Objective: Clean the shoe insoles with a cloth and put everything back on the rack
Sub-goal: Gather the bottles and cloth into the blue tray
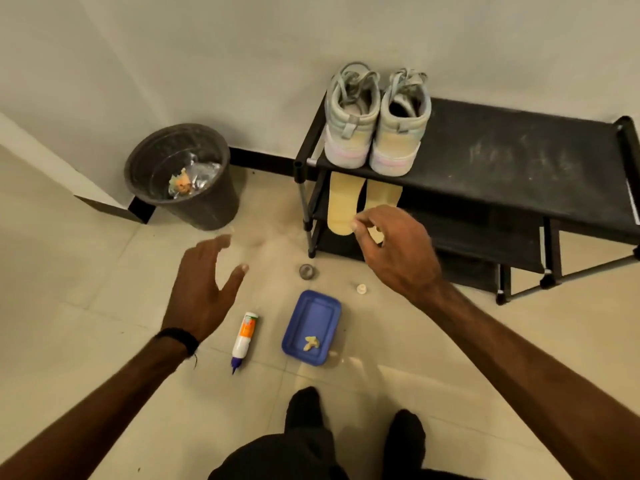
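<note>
Two pale yellow insoles lie side by side on the second shelf of the black shoe rack (519, 157). The left insole (341, 206) is in full view. My right hand (394, 247) covers the near end of the right insole (382, 194), its curled fingers pinching that end. A pair of pale sneakers (375, 123) stands on the top shelf, heels toward me. My left hand (204, 289) hovers over the floor with its fingers spread, holding nothing. No cloth shows clearly.
A blue tray (318, 317) with a small yellowish scrap (311, 342) lies on the floor, a white squeeze bottle (244, 337) to its left. A small grey ring (307, 271) and a white cap (361, 288) lie near the rack's leg. A dark bin (214, 206) stands left.
</note>
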